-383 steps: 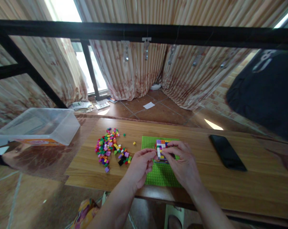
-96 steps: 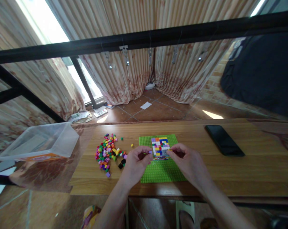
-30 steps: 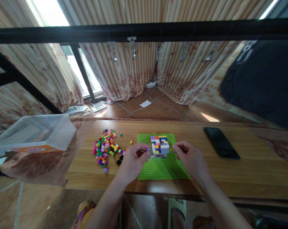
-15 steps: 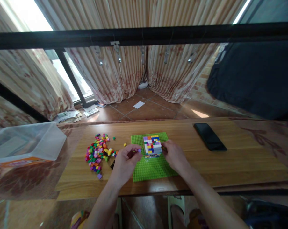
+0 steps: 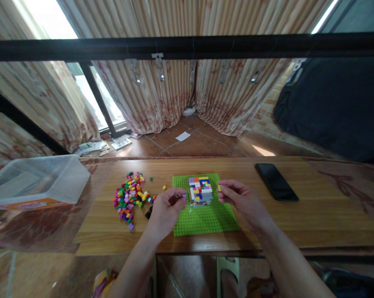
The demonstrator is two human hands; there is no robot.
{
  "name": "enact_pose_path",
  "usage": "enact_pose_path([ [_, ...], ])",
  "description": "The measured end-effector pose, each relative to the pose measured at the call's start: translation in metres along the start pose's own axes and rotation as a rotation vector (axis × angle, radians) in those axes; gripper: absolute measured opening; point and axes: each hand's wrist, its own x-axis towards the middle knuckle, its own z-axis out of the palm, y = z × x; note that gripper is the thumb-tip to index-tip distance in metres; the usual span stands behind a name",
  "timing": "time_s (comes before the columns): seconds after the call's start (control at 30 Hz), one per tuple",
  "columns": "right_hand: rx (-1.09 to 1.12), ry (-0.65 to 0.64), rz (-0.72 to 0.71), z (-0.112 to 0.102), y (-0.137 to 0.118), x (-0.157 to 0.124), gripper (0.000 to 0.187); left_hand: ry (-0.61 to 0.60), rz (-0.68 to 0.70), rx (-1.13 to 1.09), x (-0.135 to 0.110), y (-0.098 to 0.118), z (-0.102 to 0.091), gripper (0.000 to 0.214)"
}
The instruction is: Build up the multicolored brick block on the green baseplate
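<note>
a block of multicoloured bricks [image 5: 200,191] is seated on the rear part of a green studded baseplate [image 5: 202,221], between the two hands and apart from both. a small purple brick [image 5: 184,195] is pinched between the thumb and fingers of the left hand [image 5: 164,214], just left of the block. a small yellow brick [image 5: 219,188] is gripped at the fingertips of the right hand [image 5: 243,202], to the block's right. the baseplate is supported by a wooden tabletop [image 5: 317,217], on which loose bricks [image 5: 126,196] are heaped at left and a black phone [image 5: 276,182] is laid at right. a translucent bin [image 5: 64,178] is seen beyond the heap, at far left.
</note>
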Motion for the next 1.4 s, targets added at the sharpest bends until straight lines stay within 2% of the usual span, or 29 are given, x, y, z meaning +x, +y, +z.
enact_pose_path([
  [0.13, 0.098, -0.025, 0.065, -0.001, -0.005, -0.003, 0.039, -0.003, 0.001, 0.003, 0.0, 0.0, 0.001, 0.015],
  [0.57, -0.119, -0.052, -0.061, 0.003, -0.004, -0.005, 0.045, 0.004, 0.01, 0.012, 0.001, -0.002, 0.001, 0.015],
  [0.73, -0.219, -0.045, -0.099, -0.004, 0.002, -0.007, 0.041, -0.01, 0.023, 0.04, -0.001, -0.002, 0.001, 0.013],
  [0.87, -0.389, -0.028, -0.2, -0.011, 0.007, -0.007, 0.034, -0.022, 0.038, 0.045, 0.0, -0.004, 0.002, 0.013],
  [1.07, -0.539, -0.094, -0.332, -0.008, 0.015, -0.011, 0.027, -0.029, 0.047, 0.07, 0.001, -0.009, 0.0, 0.013],
  [1.27, -0.564, -0.064, -0.391, -0.003, 0.021, -0.013, 0.028, -0.036, 0.057, 0.081, 0.001, -0.012, -0.002, 0.014],
  [1.4, -0.547, -0.041, -0.377, -0.003, 0.023, -0.012, 0.028, -0.038, 0.053, 0.062, 0.001, -0.01, -0.001, 0.013],
])
